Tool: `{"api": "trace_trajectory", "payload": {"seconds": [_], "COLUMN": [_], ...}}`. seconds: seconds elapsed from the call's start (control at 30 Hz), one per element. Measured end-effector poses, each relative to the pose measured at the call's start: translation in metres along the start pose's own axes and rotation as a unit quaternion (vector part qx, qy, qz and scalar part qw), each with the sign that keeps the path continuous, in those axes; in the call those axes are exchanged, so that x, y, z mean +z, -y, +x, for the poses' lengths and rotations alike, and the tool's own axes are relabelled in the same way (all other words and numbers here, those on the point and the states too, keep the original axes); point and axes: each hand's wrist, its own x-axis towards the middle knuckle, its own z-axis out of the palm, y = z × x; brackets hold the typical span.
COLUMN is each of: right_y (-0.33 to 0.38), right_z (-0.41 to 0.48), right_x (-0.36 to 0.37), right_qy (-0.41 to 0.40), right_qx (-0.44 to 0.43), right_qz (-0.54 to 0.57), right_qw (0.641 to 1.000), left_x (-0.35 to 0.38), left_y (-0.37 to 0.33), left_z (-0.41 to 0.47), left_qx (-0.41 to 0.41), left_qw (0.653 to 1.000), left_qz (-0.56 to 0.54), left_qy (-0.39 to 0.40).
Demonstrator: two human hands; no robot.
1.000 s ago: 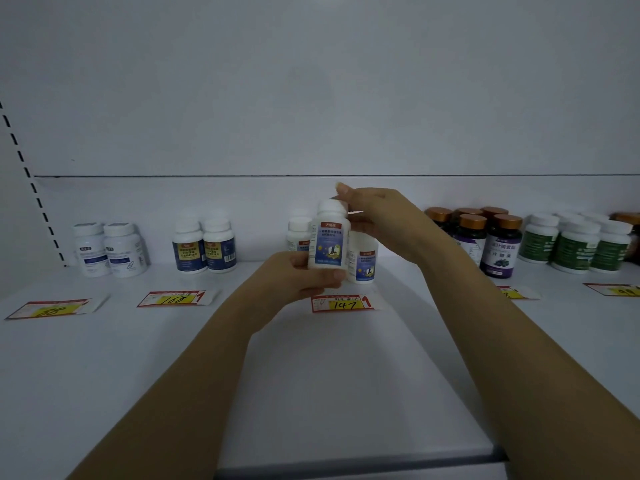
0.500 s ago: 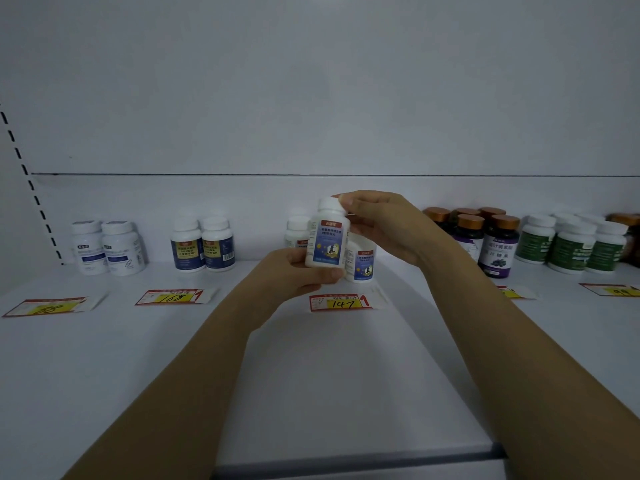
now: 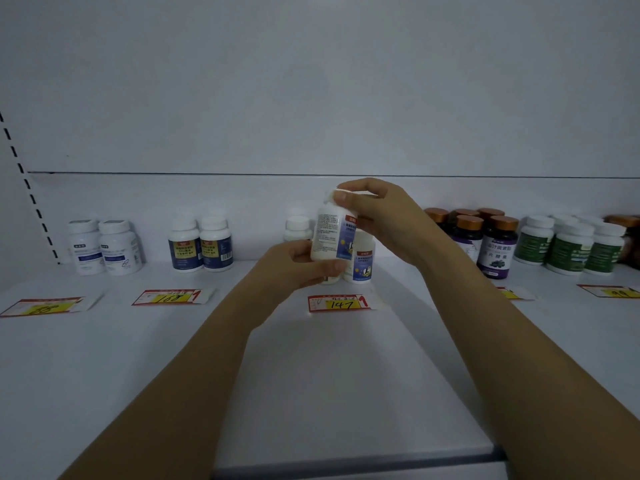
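A white pill bottle (image 3: 329, 233) with a blue and purple label is held upright above the white shelf (image 3: 311, 368), at the centre of the view. My left hand (image 3: 298, 265) grips its lower part from the left, thumb across the front. My right hand (image 3: 377, 216) curls over its white cap from the right. The bottle's printed text side now faces me. Two matching bottles stand behind it: one (image 3: 362, 261) just to the right, one (image 3: 298, 228) at the back left.
Pairs of white bottles (image 3: 104, 247) and blue-labelled bottles (image 3: 201, 245) stand at the left along the back wall. Dark bottles with copper caps (image 3: 495, 244) and green-labelled bottles (image 3: 568, 247) stand at the right. Price tags (image 3: 339, 302) lie flat on the shelf in front of each group.
The held bottle has been turned, so its label front now faces right. My right hand has closed over the cap. Both hands stayed at about the same spot.
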Motion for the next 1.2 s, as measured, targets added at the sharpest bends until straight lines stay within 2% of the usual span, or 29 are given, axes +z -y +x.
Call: {"api": "trace_trajectory", "payload": {"seconds": [0.17, 0.4, 0.57, 0.63, 0.77, 0.87, 0.97, 1.03, 1.2], "right_y": [-0.001, -0.001, 0.000, 0.000, -0.002, -0.002, -0.001, 0.000, 0.000], "right_z": [-0.002, -0.004, -0.004, -0.004, -0.004, -0.005, -0.005, -0.005, -0.005], "right_x": [0.007, 0.001, 0.014, 0.013, 0.006, 0.010, 0.014, 0.013, 0.007], "right_qy": [-0.010, 0.053, 0.006, -0.009, 0.037, 0.043, 0.004, -0.007, 0.032], "right_qx": [0.020, 0.024, 0.011, 0.007, 0.020, 0.037, 0.020, 0.010, 0.024], "right_qz": [-0.028, 0.064, -0.009, 0.006, 0.073, 0.064, 0.009, 0.024, 0.093], "right_qw": [0.999, 0.996, 1.000, 1.000, 0.996, 0.996, 1.000, 1.000, 0.995], "left_x": [0.001, 0.000, 0.001, 0.001, 0.001, 0.002, 0.003, 0.002, 0.001], "left_y": [-0.002, 0.000, 0.000, 0.000, -0.001, -0.003, -0.004, -0.004, -0.001], "left_z": [0.000, 0.001, 0.003, 0.003, 0.001, 0.000, 0.001, 0.001, 0.002], "left_qx": [0.029, 0.009, 0.034, 0.028, 0.002, 0.017, 0.032, 0.028, 0.013], "left_qw": [0.996, 0.999, 0.997, 0.998, 1.000, 0.999, 0.996, 0.997, 0.999], "left_qz": [0.037, 0.006, 0.038, 0.037, 0.016, 0.038, 0.050, 0.042, 0.015], "left_qy": [-0.072, -0.032, -0.063, -0.050, -0.001, -0.031, -0.065, -0.057, -0.025]}}
